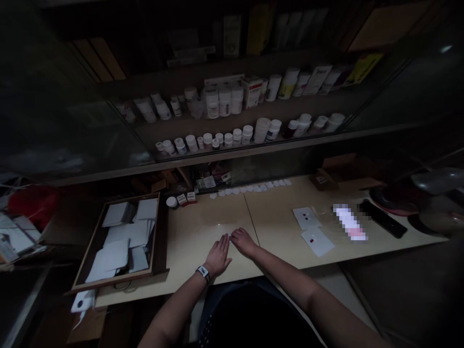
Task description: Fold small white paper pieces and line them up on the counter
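Both of my hands rest on a pale wooden counter point(203, 217) near its front edge. My left hand point(218, 255), with a watch on the wrist, lies flat with the fingers stretched out and holds nothing. My right hand point(243, 241) lies palm down beside it, fingertips almost touching the left hand's, fingers loosely out and nothing in them. Two white paper squares point(312, 229), each with a small dark pill on it, lie to the right of my hands.
A wooden tray point(157, 232) of white papers sits at the left. A row of small folded paper packets point(253, 188) lines the counter's back edge. Shelves behind hold several white medicine bottles point(224, 101). A dark remote-like object point(382, 218) lies at the right.
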`<action>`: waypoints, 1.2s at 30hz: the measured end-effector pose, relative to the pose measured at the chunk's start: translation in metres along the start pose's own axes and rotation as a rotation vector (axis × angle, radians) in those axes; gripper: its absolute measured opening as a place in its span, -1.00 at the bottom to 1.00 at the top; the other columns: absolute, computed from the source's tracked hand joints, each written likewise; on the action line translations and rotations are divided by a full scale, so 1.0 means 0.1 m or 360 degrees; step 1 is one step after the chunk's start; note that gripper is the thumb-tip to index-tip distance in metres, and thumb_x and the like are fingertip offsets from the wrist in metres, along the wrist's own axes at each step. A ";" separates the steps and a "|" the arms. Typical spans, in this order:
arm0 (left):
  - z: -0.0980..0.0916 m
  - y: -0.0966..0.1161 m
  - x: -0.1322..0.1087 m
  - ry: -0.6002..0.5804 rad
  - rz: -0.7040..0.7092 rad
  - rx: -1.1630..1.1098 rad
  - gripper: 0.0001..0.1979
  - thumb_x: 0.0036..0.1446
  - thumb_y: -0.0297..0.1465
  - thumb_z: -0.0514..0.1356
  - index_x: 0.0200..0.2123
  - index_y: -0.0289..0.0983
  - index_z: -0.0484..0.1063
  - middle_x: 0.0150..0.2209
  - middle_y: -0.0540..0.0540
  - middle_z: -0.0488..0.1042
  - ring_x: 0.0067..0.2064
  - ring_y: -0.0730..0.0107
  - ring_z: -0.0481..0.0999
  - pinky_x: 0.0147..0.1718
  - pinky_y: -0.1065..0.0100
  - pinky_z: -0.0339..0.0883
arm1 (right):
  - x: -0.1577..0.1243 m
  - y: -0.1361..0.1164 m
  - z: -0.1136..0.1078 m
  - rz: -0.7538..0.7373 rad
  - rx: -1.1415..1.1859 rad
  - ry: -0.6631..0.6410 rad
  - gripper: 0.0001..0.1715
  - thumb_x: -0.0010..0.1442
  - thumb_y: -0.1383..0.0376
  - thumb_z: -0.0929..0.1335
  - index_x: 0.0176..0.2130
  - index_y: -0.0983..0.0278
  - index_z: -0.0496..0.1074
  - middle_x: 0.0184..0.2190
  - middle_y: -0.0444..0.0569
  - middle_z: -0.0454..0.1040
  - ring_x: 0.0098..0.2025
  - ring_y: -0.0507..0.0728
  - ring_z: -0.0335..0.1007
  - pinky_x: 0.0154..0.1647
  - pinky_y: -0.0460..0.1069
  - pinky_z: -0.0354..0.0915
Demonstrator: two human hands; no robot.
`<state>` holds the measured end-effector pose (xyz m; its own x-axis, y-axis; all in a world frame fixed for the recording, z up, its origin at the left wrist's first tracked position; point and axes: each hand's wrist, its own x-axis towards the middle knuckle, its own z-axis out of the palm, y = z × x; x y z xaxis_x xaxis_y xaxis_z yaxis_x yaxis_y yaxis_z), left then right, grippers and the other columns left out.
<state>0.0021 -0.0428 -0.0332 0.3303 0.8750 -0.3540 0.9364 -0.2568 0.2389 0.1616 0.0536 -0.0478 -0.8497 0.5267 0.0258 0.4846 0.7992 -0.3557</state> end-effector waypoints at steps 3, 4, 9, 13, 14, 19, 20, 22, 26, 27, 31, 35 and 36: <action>-0.02 0.01 -0.01 0.0018 -0.0018 -0.0045 -0.22 0.15 -0.23 -0.01 0.31 -0.46 -0.25 0.35 -0.32 -0.27 0.35 0.09 -0.26 0.22 0.07 -0.10 | -0.06 -0.01 -0.03 -0.0035 0.0034 0.0005 -0.69 0.30 0.33 0.20 -0.10 0.30 0.47 -0.27 0.07 0.47 -0.16 0.16 0.29 -0.06 0.07 0.11; -0.03 0.02 -0.01 0.0021 -0.0022 -0.0062 -0.22 0.14 -0.23 0.00 0.31 -0.45 -0.25 0.35 -0.31 -0.27 0.35 0.09 -0.25 0.22 0.07 -0.10 | -0.10 -0.02 -0.03 -0.0046 0.0051 0.0015 -0.67 0.30 0.32 0.20 -0.05 0.30 0.45 -0.23 0.08 0.46 -0.12 0.17 0.28 -0.04 0.08 0.11; -0.07 0.01 -0.01 0.0061 -0.0025 -0.0128 -0.25 0.14 -0.25 0.02 0.31 -0.41 -0.18 0.35 -0.28 -0.22 0.34 0.10 -0.17 0.22 0.10 -0.07 | -0.34 -0.06 0.00 -0.0026 0.0077 0.0015 -0.54 0.26 0.28 0.23 0.14 0.30 0.29 -0.01 0.14 0.40 0.05 0.22 0.22 0.10 0.15 0.06; -0.05 -0.02 0.02 0.0091 -0.0027 -0.0133 -0.32 0.16 -0.29 0.01 0.30 -0.37 -0.11 0.34 -0.27 -0.14 0.33 0.10 -0.09 0.20 0.11 -0.01 | -0.44 -0.08 -0.02 0.0041 0.0143 0.0036 -0.62 0.27 0.27 0.21 0.05 0.25 0.39 0.01 0.11 0.42 0.05 0.21 0.25 0.17 0.21 -0.02; -0.04 -0.02 0.03 0.0099 -0.0021 -0.0126 -0.34 0.17 -0.30 -0.01 0.30 -0.36 -0.10 0.34 -0.27 -0.12 0.33 0.11 -0.07 0.19 0.10 0.01 | -0.44 -0.08 -0.04 0.0091 0.0169 0.0058 -0.64 0.28 0.28 0.20 0.00 0.24 0.43 -0.03 0.10 0.45 0.02 0.19 0.29 0.18 0.21 -0.02; 0.09 -0.05 0.08 0.0194 0.0002 -0.0039 -0.42 0.21 -0.39 -0.08 0.29 -0.35 -0.08 0.32 -0.28 -0.04 0.31 0.12 -0.02 0.16 0.08 0.09 | -0.31 -0.14 -0.09 0.0374 0.0157 0.0118 -0.54 0.30 0.29 0.15 0.15 0.27 0.29 0.13 0.14 0.32 0.17 0.21 0.16 0.23 0.24 -0.10; 0.10 -0.05 0.08 0.0205 -0.0001 -0.0019 -0.43 0.22 -0.39 -0.09 0.29 -0.36 -0.08 0.31 -0.29 -0.03 0.31 0.12 -0.02 0.15 0.08 0.09 | -0.29 -0.16 -0.07 0.0358 0.0139 0.0071 -0.48 0.30 0.26 0.16 0.22 0.28 0.20 0.20 0.15 0.22 0.24 0.23 0.07 0.25 0.27 -0.15; 0.11 -0.04 0.08 0.0194 -0.0007 0.0013 -0.44 0.24 -0.36 -0.09 0.28 -0.39 -0.07 0.31 -0.31 -0.02 0.31 0.09 -0.02 0.15 0.08 0.09 | -0.26 -0.22 -0.01 0.0295 0.0115 -0.0034 -0.39 0.30 0.19 0.17 0.28 0.31 0.06 0.28 0.17 0.07 0.30 0.25 -0.08 0.27 0.32 -0.24; 0.06 -0.02 0.07 0.0171 -0.0008 0.0042 -0.43 0.25 -0.34 -0.09 0.29 -0.37 -0.08 0.31 -0.30 -0.02 0.30 0.07 0.01 0.13 0.06 0.11 | -0.31 -0.28 0.09 0.0321 0.0035 -0.0104 -0.34 0.31 0.12 0.15 0.30 0.31 -0.01 0.31 0.19 -0.04 0.34 0.27 -0.18 0.26 0.37 -0.32; 0.04 -0.01 0.07 0.0176 -0.0008 0.0043 -0.43 0.25 -0.33 -0.09 0.29 -0.35 -0.08 0.31 -0.29 -0.02 0.30 0.07 0.01 0.13 0.06 0.11 | -0.33 -0.28 0.11 0.0335 0.0010 -0.0100 -0.34 0.31 0.11 0.15 0.30 0.30 -0.01 0.31 0.19 -0.04 0.34 0.27 -0.19 0.26 0.37 -0.32; -0.02 0.02 0.07 0.0162 -0.0020 0.0001 -0.44 0.24 -0.29 -0.05 0.26 -0.35 0.00 0.30 -0.31 -0.01 0.29 0.04 0.03 0.13 0.05 0.10 | -0.41 -0.27 0.14 0.0403 -0.0070 -0.0060 -0.33 0.30 0.08 0.15 0.29 0.30 0.03 0.30 0.20 -0.02 0.33 0.31 -0.17 0.25 0.39 -0.29; -0.08 0.05 0.08 0.0166 -0.0062 -0.0083 -0.40 0.20 -0.23 0.02 0.24 -0.38 0.04 0.29 -0.34 0.01 0.28 -0.01 0.02 0.16 0.04 0.06 | -0.43 -0.28 0.15 0.0488 -0.0096 -0.0025 -0.35 0.29 0.09 0.15 0.27 0.32 0.09 0.29 0.23 0.01 0.32 0.35 -0.15 0.24 0.38 -0.28; -0.09 0.05 0.08 0.0165 -0.0068 -0.0096 -0.39 0.18 -0.23 0.04 0.24 -0.38 0.05 0.29 -0.33 0.01 0.28 -0.02 0.02 0.17 0.04 0.04 | -0.41 -0.28 0.14 0.0510 -0.0089 -0.0011 -0.38 0.29 0.12 0.15 0.26 0.31 0.12 0.28 0.22 0.04 0.31 0.34 -0.12 0.24 0.37 -0.28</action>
<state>0.0089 -0.0334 -0.0267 0.2732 0.9231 -0.2706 0.9396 -0.1959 0.2806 0.1801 0.0052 -0.0515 -0.6533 0.7522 -0.0857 0.7382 0.6077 -0.2927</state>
